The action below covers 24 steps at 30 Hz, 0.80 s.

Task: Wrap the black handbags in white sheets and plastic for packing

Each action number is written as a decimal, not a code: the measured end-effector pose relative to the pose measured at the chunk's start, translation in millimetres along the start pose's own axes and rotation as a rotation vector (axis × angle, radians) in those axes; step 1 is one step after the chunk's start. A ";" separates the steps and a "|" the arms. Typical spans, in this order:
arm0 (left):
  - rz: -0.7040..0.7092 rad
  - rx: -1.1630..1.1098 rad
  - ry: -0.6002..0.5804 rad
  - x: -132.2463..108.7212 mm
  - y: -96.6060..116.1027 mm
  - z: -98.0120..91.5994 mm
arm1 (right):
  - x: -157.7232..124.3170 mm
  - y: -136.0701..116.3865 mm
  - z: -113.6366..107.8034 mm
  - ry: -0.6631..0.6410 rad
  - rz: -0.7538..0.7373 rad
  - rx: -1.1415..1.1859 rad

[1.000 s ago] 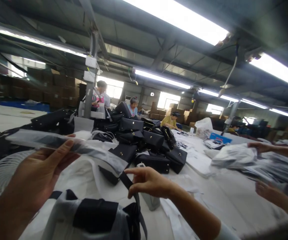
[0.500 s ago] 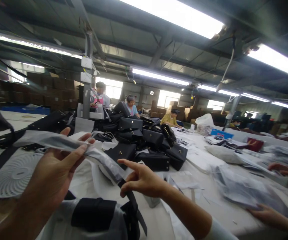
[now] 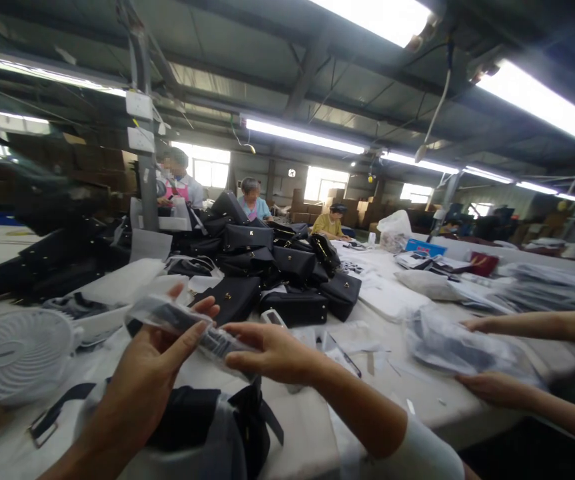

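Note:
A dark strap in clear plastic wrap (image 3: 170, 315) is held up between my hands. My left hand (image 3: 150, 373) grips it between thumb and fingers, its other fingertips pointing upward. My right hand (image 3: 272, 353) pinches the wrapped strap near its lower right end, close to my left fingertips. Below them lies a black handbag (image 3: 187, 417), partly covered in whitish wrapping, with a short black strap end at its right side. A loose black strap with a metal buckle (image 3: 42, 430) rests on the table left of the bag. My left forearm hides part of the bag.
A white fan (image 3: 10, 357) stands at the left. Several black handbags (image 3: 297, 313) are piled beyond my hands. At the right, a co-worker's hands (image 3: 497, 390) hold a plastic-wrapped item (image 3: 442, 343). A metal post (image 3: 147, 180) rises behind the table.
The strap, earlier stretched out long, is now gathered shorter between my hands. My right hand has gone from an extended index finger to a pinch. The buckled strap end now shows at left.

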State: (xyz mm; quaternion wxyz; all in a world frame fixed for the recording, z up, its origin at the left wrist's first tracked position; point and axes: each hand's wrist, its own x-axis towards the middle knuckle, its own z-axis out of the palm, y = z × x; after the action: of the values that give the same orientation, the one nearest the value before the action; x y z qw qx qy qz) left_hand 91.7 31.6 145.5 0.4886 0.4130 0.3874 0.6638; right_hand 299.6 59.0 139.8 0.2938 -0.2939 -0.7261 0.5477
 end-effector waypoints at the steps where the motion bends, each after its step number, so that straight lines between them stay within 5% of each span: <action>1: 0.002 -0.009 -0.013 0.5 -0.8 1.1 | -1.2 0.5 0.3 -0.033 0.025 -0.003; 13: -0.027 -0.044 0.090 -3.4 12.6 2.2 | -10.5 48.4 -20.3 -0.141 0.185 0.029; 19: -0.129 -0.139 0.234 -0.1 23.7 -18.6 | -12.5 59.5 -22.2 -0.132 0.142 -0.033; 24: -0.044 -0.104 0.237 -0.8 20.1 -24.1 | -11.8 67.9 -21.5 -0.130 0.144 0.036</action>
State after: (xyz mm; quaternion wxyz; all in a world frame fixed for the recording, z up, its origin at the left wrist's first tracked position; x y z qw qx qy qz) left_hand 62.9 23.7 155.1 0.4744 0.2974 0.4165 0.7163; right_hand 330.5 79.0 77.7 0.2111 -0.3036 -0.7107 0.5984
